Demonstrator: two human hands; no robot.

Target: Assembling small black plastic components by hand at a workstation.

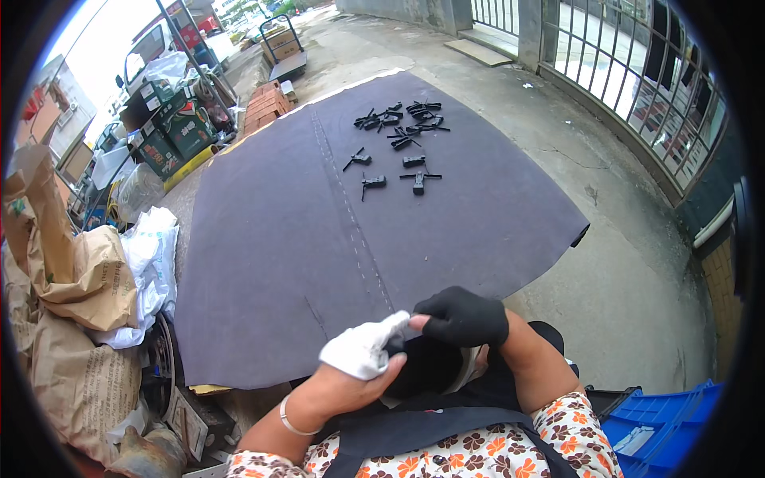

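My left hand [365, 350], in a white glove with bare thumb, is closed around a small dark piece [394, 344] mostly hidden by the fingers. Just right of it, my right hand [466, 317] in a black glove is bent into a pinch, its bare thumb tip close to the left fingertips. What the right fingers hold, if anything, is hidden. Both hands are over the near edge of a cloth-covered table [263, 263]. Farther back lie several small black pieces with thin strips sticking out, some in a loose pile [382, 118], others apart, such as one T-shaped piece [419, 183].
Brown paper sacks [88, 279] and a white plastic bag [151, 263] crowd the table's left side. Behind them are green boxes [187, 127], red bricks [267, 105] and a hand cart [287, 60]. A blue crate [669, 434] stands at lower right; a barred gate [637, 95] is beyond.
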